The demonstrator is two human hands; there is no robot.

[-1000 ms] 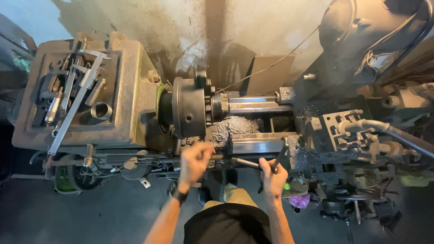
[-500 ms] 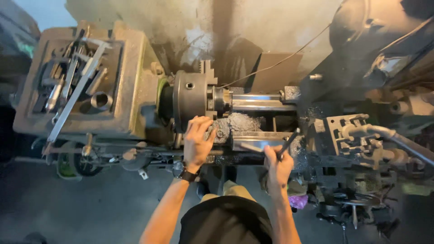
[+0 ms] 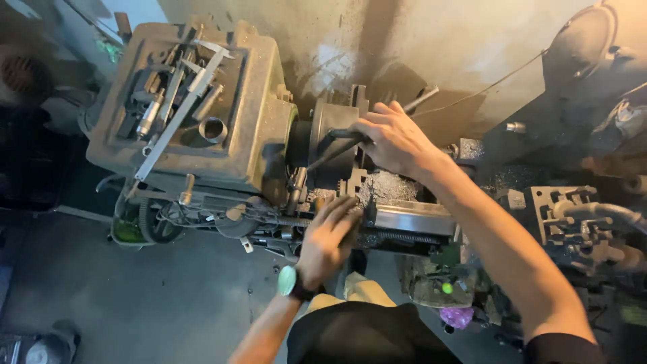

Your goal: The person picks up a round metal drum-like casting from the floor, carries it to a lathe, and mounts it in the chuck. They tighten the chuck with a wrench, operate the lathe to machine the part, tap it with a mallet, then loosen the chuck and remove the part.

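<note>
I look down on an old metal lathe. My right hand (image 3: 396,141) reaches over the dark round chuck (image 3: 330,131) and is closed around a long steel chuck key (image 3: 423,98), whose bar runs slantwise across the chuck. My left hand (image 3: 327,236), with a green-faced wristwatch (image 3: 288,281), lies flat with fingers spread on the lathe's front edge just below the chuck. It holds nothing. A heap of grey metal shavings (image 3: 389,185) lies on the bed between my two hands.
The headstock top (image 3: 249,87) carries a long caliper (image 3: 187,102), a metal ring (image 3: 213,129) and several other tools. The carriage and tool post (image 3: 559,216) stand to the right. A purple object (image 3: 457,317) lies low beside my legs, above grey floor (image 3: 168,303).
My right hand has lifted the steel bar from the lathe's front up onto the chuck. My left hand has dropped from the chuck to the front edge. The view has moved closer.
</note>
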